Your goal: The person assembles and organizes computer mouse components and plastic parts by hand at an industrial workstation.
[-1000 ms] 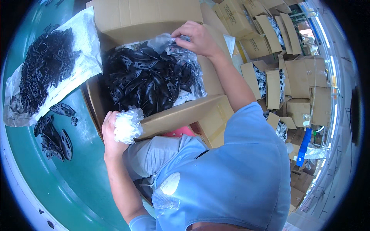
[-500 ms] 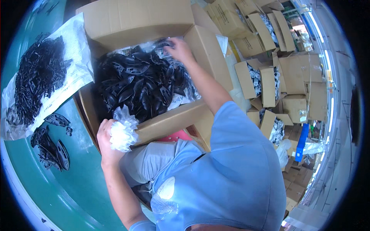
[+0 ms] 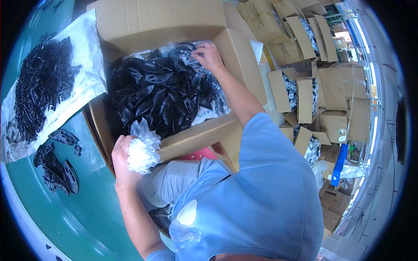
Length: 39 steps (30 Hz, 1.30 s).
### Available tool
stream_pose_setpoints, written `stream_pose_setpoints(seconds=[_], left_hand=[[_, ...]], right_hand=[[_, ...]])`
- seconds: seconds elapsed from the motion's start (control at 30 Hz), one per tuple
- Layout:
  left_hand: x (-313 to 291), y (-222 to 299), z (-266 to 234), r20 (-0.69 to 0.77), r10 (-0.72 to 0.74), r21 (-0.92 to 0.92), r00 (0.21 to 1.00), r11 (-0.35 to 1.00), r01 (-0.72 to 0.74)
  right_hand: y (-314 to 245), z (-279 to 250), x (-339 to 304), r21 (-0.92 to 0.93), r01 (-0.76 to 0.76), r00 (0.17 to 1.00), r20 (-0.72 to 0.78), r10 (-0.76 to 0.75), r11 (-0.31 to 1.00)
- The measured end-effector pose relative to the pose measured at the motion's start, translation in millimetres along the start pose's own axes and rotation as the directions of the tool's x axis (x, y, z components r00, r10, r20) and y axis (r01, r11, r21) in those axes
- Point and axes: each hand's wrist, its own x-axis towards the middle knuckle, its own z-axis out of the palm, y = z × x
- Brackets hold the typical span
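In my left hand point(image 3: 122, 163), at the near left edge of a large open cardboard box point(image 3: 185, 138), is a bunch of clear plastic bags point(image 3: 143, 150), fanned out and crumpled. Loose black curved plastic parts point(image 3: 159, 98) with cut-out slots fill most of the box. My right hand point(image 3: 210, 56) reaches over the box's right wall to its far right corner. Its fingers are bent together above clear-bagged black parts point(image 3: 185, 51); whatever they pinch is too small to make out. More clear wrapping shows down the box's right side.
Left of the box, a white sack point(image 3: 89, 65) on the green table point(image 3: 102, 195) bears a heap of small black clips point(image 3: 45, 87). Several curved black parts point(image 3: 56, 167) lie nearer on the table. Open cartons point(image 3: 300, 95) with bagged parts stand on the right, near a blue bin point(image 3: 339, 165).
My right hand has shifted slightly right and nearer within the far corner, its fingers now more drawn together. My left hand keeps the plastic bags, almost unmoved.
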Motion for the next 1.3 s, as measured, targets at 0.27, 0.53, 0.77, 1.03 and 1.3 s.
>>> stream_pose_setpoints(seconds=[0.27,0.53,0.77,1.03,1.3], left_hand=[[1,1,0,-0.009,0.002,-0.003,1.000,1.000,-0.002],[0,3,-2,0.001,-0.013,-0.006,1.000,1.000,0.013],[-1,1,-2,0.013,-0.051,-0.004,0.999,0.999,0.051],[-3,2,0,-0.098,-0.012,0.007,0.995,1.000,0.013],[1,13,-3,-0.140,-0.088,0.008,0.986,0.996,0.090]], right_hand=[[-3,18,15,0.096,-0.115,0.993,0.049,0.111,0.989],[-27,11,-1,0.254,-0.233,0.967,-0.039,0.251,0.939],[-74,-67,28,0.426,-0.062,0.997,0.070,0.036,0.902],[-115,-135,85,0.368,0.285,0.899,0.219,-0.380,0.885],[-190,-128,57,0.465,0.541,0.691,0.229,-0.686,0.700]])
